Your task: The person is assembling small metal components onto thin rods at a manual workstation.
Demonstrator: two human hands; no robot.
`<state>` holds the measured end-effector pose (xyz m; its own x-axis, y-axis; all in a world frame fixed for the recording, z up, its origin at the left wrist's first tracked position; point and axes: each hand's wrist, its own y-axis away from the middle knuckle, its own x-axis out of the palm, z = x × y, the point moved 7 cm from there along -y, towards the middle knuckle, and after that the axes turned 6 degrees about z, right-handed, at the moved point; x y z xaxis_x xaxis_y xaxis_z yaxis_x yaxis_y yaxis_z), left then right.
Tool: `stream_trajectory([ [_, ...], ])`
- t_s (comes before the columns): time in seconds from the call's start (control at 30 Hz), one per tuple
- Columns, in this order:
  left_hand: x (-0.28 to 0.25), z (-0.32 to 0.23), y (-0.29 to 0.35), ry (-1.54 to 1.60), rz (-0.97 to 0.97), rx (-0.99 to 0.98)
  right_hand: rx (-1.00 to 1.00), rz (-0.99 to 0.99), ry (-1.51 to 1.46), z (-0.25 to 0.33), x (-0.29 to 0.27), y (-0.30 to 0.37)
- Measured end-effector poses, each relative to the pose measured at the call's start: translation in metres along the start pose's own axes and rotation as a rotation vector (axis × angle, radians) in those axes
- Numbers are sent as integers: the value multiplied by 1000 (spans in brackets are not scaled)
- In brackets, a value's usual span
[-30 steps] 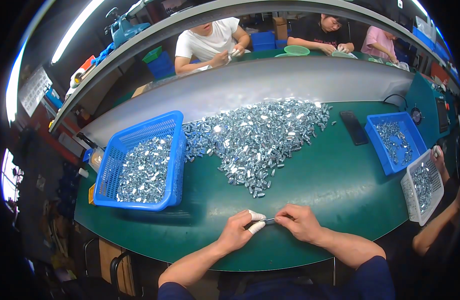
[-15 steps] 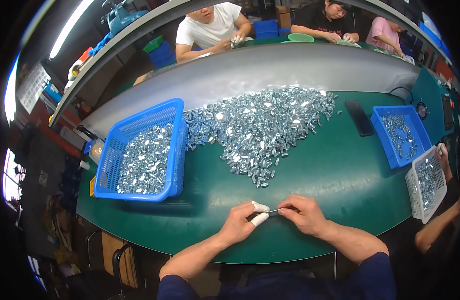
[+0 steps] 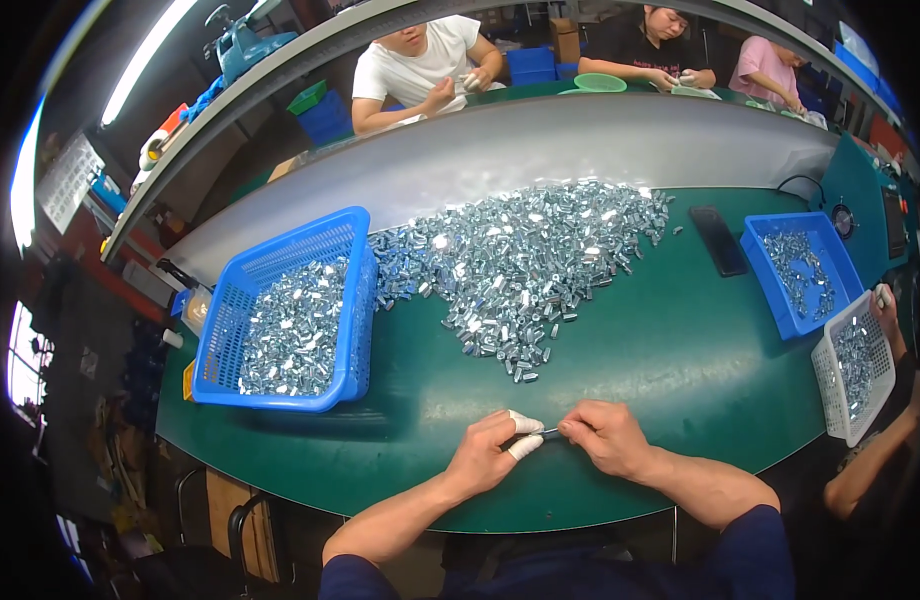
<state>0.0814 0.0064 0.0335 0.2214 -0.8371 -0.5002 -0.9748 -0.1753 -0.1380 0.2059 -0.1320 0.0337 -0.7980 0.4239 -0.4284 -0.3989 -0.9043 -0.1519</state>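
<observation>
A green counter [image 3: 680,370] with a curved near edge carries a broad pile of small, shiny metal pieces [image 3: 540,265], the landmark for every place that follows. Behind the pile, a grey metal panel [image 3: 630,140] runs the width of the counter. Beyond the pile and the panel sit three people, one in a white shirt [image 3: 420,75], one in black and one in pink, their heads bent or partly cut off.

Touching the pile's left side is a large blue basket [image 3: 270,402] with slotted walls, holding many more of the same sort of pieces. Well to the right of the pile is a smaller blue tray [image 3: 765,278] with a scattering of pieces on its bottom. Farther right and nearer the viewer than the pile, a white basket [image 3: 830,395], also part-filled, stands just beside the tray; another person's hand [image 3: 886,299] is at its far side.

In front of the pile's near tip, well apart from it, are the wearer's two hands. The left hand [image 3: 485,450] and the right hand [image 3: 607,437] pinch opposite ends of one slender metal piece [image 3: 551,433], held between them above the counter. A dark phone [image 3: 718,241] lies right of the pile. White covers [image 3: 525,447] wrap the left thumb and forefinger.
</observation>
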Motion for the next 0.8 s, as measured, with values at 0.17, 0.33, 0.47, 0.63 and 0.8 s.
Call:
stream_trajectory([
  [0.17, -1, -8, -2, -86, -30, 134, 58, 18, -17, -4, 5, 2],
  [0.33, 1, 0, -3, 33, -12, -8, 115, -7, -154, -8, 7, 2],
  [0.47, 2, -1, -3, 155, 5, -95, 61, -16, -98, -2, 0, 0],
  [0.63, 6, 16, 3, 174, 60, -192, -50, -15, -17, 2, 3, 1],
  [0.8, 5, 14, 2, 257, 59, -214, -319, -53, 202, 22, -6, 0],
])
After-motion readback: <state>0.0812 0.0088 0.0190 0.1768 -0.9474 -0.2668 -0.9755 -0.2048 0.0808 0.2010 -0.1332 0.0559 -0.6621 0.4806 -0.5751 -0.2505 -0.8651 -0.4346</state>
